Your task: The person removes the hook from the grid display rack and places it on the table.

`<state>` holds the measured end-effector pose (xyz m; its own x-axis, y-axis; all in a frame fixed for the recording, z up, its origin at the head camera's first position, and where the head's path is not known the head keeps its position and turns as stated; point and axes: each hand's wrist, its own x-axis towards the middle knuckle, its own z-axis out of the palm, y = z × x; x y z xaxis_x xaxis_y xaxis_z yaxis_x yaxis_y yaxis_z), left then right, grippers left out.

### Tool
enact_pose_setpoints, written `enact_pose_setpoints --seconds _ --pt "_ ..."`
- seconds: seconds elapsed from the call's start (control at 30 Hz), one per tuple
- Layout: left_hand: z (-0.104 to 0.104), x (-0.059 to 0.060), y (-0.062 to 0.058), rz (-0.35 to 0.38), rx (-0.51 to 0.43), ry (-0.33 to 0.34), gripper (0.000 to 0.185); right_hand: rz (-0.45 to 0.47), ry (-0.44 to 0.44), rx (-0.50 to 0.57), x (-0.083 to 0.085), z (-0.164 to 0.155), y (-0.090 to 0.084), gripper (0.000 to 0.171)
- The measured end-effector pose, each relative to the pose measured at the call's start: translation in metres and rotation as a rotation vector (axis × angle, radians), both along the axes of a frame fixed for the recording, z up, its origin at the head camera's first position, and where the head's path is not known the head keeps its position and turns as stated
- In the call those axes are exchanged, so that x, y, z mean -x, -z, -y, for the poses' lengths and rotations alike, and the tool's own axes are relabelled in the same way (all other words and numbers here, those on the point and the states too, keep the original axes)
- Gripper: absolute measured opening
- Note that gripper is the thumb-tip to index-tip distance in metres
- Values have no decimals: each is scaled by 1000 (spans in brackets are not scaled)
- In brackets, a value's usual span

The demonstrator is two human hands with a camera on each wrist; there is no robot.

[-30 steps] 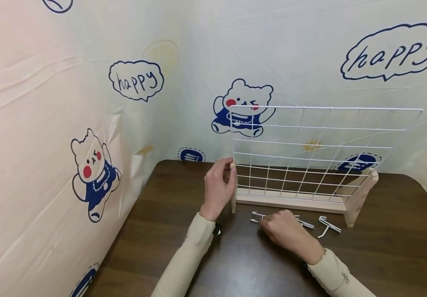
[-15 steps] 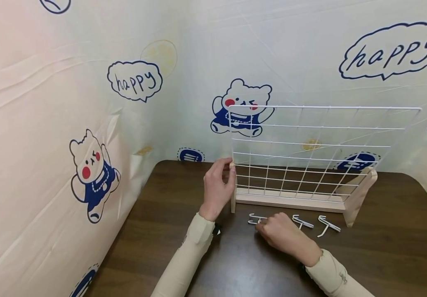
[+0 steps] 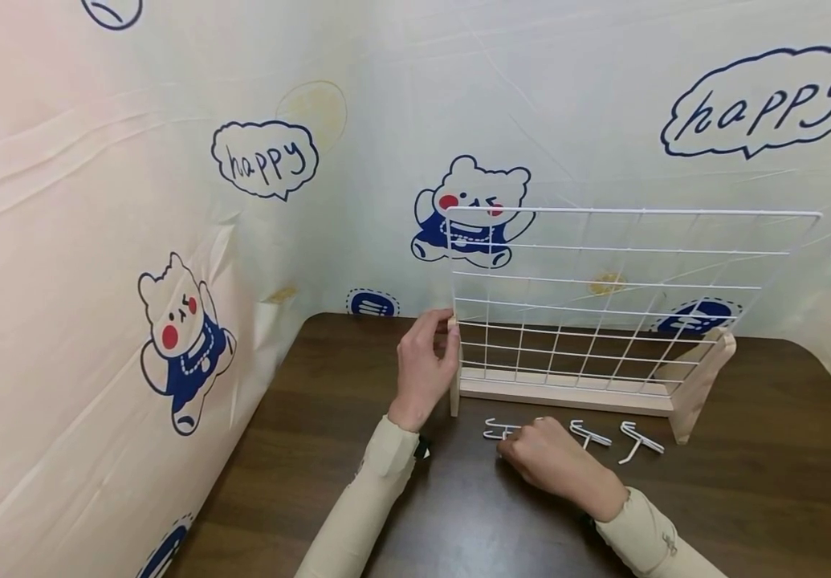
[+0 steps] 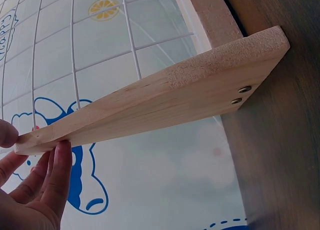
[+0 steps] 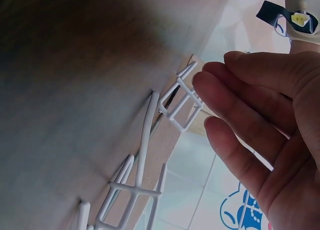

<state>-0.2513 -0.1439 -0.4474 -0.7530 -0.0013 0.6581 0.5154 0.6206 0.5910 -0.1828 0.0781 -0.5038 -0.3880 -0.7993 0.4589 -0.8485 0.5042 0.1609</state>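
A white wire grid rack on a wooden stand [image 3: 567, 395] stands upright on the table. My left hand [image 3: 424, 365] pinches the upper end of its left wooden side panel [image 4: 160, 105], thumb on one face and fingers on the other. My right hand [image 3: 565, 466] rests low at the table with loosely bent fingers. In the right wrist view its fingertips [image 5: 202, 82] are right at a white wire hook [image 5: 178, 81], the leftmost in a row in front of the rack. Nearby lie a middle hook [image 5: 144, 140] and a right hook [image 3: 644, 439].
The dark brown wooden table [image 3: 299, 466] carries the rack toward its back edge. The rack's right wooden side panel [image 3: 700, 385] stands beyond the hooks. Printed cloth [image 3: 357, 241] hangs behind and to the left of the table.
The right hand has shifted slightly left, moving the leftmost hook a little left and uncovering the middle hook; it is nearly still lately. The left hand stays on the side panel.
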Motion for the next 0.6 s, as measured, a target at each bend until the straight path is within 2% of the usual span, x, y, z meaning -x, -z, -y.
enact_pose_setpoints --seconds 0.6 --pt "0 0 0 4 -5 -3 23 30 -1 -40 -2 0 -1 32"
